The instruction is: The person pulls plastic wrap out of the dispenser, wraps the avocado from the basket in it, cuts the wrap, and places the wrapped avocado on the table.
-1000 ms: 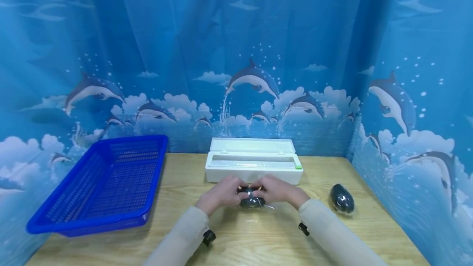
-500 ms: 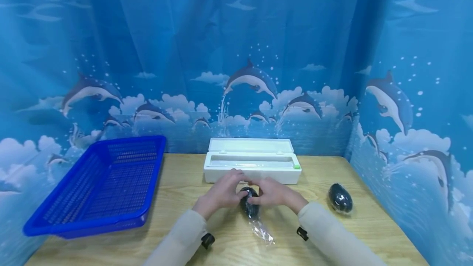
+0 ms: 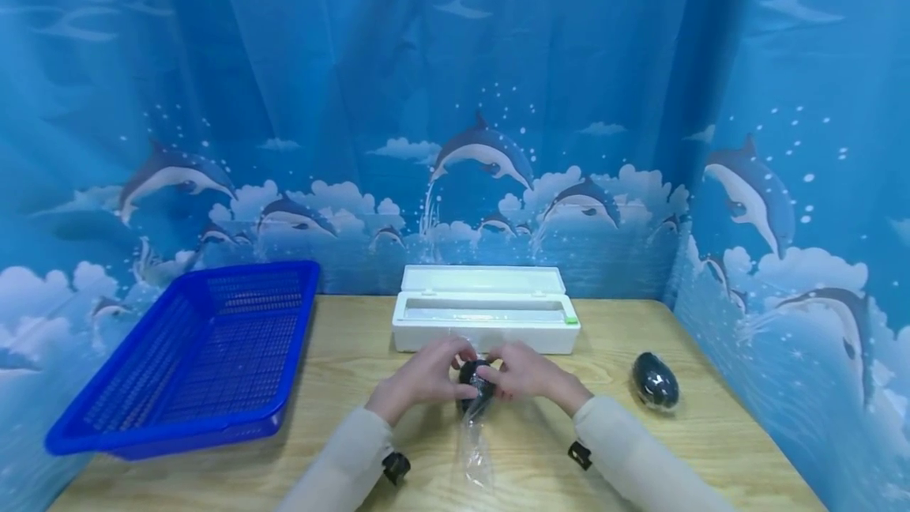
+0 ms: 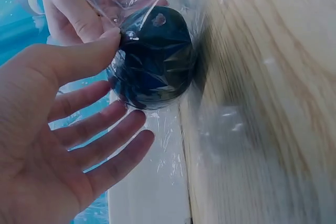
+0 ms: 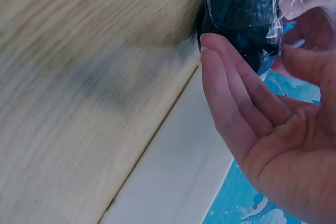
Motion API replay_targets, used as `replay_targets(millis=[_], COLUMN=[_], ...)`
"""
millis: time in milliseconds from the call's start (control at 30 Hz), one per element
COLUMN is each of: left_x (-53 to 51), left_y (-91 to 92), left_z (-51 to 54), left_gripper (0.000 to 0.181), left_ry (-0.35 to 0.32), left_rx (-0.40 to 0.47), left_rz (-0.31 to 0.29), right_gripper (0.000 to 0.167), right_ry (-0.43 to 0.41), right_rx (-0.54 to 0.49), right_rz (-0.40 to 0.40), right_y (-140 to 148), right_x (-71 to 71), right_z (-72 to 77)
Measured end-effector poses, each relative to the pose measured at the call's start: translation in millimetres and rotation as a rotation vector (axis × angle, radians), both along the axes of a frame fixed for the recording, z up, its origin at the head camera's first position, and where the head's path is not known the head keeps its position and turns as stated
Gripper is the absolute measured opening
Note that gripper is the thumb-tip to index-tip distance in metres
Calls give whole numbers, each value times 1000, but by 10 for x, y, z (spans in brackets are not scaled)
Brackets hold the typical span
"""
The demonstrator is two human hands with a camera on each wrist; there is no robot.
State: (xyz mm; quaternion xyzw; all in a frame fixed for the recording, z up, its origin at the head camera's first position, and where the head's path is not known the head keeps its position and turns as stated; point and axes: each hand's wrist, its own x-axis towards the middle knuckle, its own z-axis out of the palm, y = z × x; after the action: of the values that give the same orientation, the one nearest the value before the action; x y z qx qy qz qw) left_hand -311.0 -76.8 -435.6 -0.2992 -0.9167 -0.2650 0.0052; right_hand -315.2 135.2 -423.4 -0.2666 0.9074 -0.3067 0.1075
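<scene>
A dark, glossy avocado (image 3: 475,382) in clear plastic film sits on the table between the two hands, with a round stem scar showing in the left wrist view. The film's loose tail (image 3: 476,453) stretches toward the near edge. My left hand (image 3: 425,378) holds the avocado (image 4: 155,61) from the left, thumb on its near side, the lower fingers spread. My right hand (image 3: 529,374) holds it from the right; in the right wrist view its curved fingers (image 5: 231,87) lie against the wrapped avocado (image 5: 241,17).
Behind the hands stands a white cling film box (image 3: 486,338), lid raised, a green piece at its right end. Another film-wrapped dark avocado (image 3: 655,382) lies at the right. A blue plastic basket (image 3: 266,423) stands at the left. A dolphin-print curtain (image 3: 455,62) surrounds the table.
The avocado has been turned between the hands. The film tail, short at first, came out toward the lower right and now points straight to the near edge. Fingers of both hands have shifted.
</scene>
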Motion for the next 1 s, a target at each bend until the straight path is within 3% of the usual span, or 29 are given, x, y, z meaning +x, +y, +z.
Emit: replay_targets(millis=[233, 600, 800, 1000], left_x=[-21, -1, 21, 31], left_y=[-70, -106, -45, -30], left_z=[-24, -20, -8, -18], left_gripper=[51, 54, 57, 58], left_ry=[-43, -100, -101, -113], left_rx=[19, 20, -9, -7], left_rz=[-11, -11, 16, 38], right_gripper=[36, 34, 41, 48], right_ry=[7, -119, -227, -224], right_rx=[-19, -131, -179, -153], right_rz=[-108, -100, -190, -292], right_y=[-44, -104, -74, -82], right_x=[-9, 24, 55, 71], right_z=[-30, -75, -72, -32])
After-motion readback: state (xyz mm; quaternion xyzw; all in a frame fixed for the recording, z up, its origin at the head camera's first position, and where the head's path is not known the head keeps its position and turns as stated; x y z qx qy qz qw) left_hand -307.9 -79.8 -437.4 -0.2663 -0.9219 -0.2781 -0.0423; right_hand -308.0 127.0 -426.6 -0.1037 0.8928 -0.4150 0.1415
